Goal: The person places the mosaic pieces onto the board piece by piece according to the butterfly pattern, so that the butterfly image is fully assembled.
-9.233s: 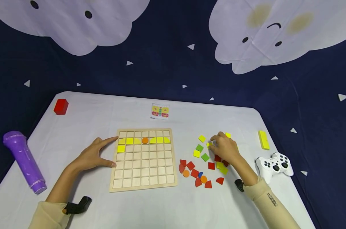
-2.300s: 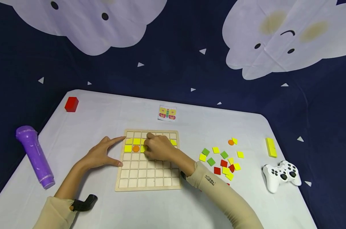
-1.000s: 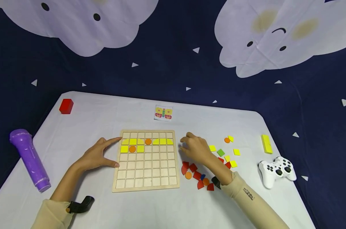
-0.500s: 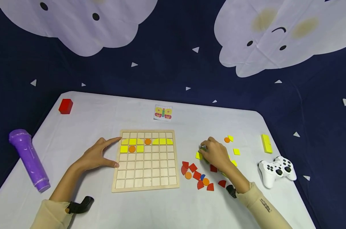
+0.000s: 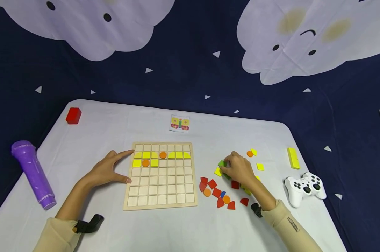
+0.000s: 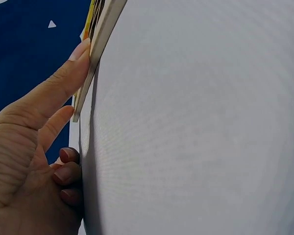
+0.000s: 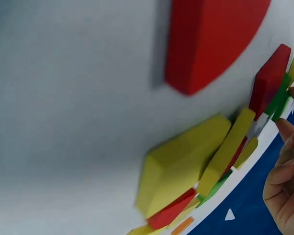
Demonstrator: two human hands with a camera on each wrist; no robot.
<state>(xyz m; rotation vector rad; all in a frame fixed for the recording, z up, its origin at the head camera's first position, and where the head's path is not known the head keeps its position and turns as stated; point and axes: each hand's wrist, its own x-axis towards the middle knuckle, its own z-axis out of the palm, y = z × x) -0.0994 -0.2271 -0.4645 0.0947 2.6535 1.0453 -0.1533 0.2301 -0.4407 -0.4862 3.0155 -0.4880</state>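
Right hand (image 5: 239, 170), right of centre in the head view: fingers curled down over the loose tiles, fingertips pinching a green square tile (image 5: 221, 163) at the hand's upper-left edge. A yellow tile (image 5: 217, 172) lies just below the green one, touching or nearly so. Red pieces (image 5: 212, 183) spread lower left of the hand; an orange disc (image 5: 249, 153) and yellow squares sit above right.

Left hand (image 5: 106, 170), left of centre: fingers spread and straight, flat on the white table (image 5: 92, 140), index tip and thumb tip against the left edge of the wooden grid board (image 5: 160, 176). Left wrist view confirms the finger touching the board edge.
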